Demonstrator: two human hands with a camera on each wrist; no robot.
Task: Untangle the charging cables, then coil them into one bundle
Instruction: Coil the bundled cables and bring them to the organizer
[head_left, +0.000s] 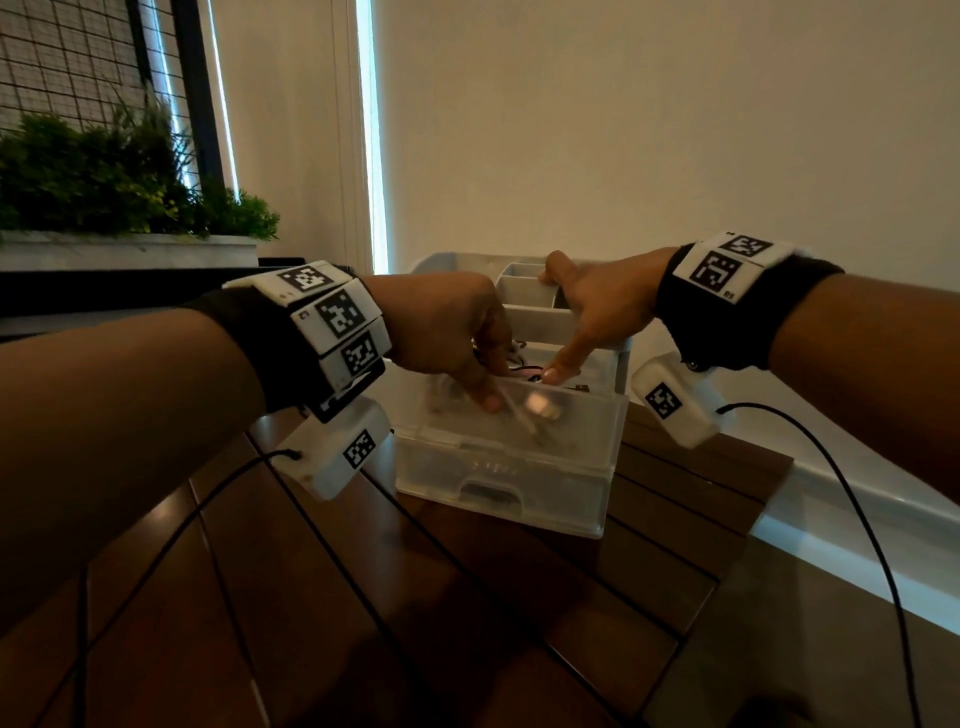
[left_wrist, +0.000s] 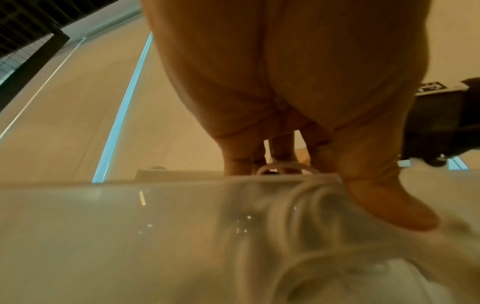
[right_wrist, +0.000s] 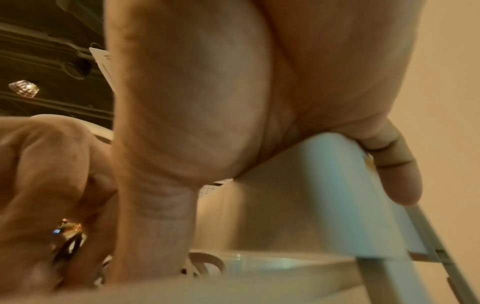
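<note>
**Cables below the fingertips, left hand closer**

Down inside the pulled-out clear drawer (head_left: 511, 434) lie the charging cables (left_wrist: 280, 169), a loose tangle with no clear long axis. The left hand (head_left: 447, 332) reaches in from above, thumb outside on the drawer's front wall, fingers curled among the cables (whether it grips one, I cannot tell). The right hand (head_left: 582, 312) clasps the white organizer (head_left: 524, 299), thumb pointing down to the drawer rim.

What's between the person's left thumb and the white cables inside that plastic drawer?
The drawer's clear front wall. In the left wrist view the left hand has its thumb outside that wall, while the coiled cables show blurred behind it.
</note>
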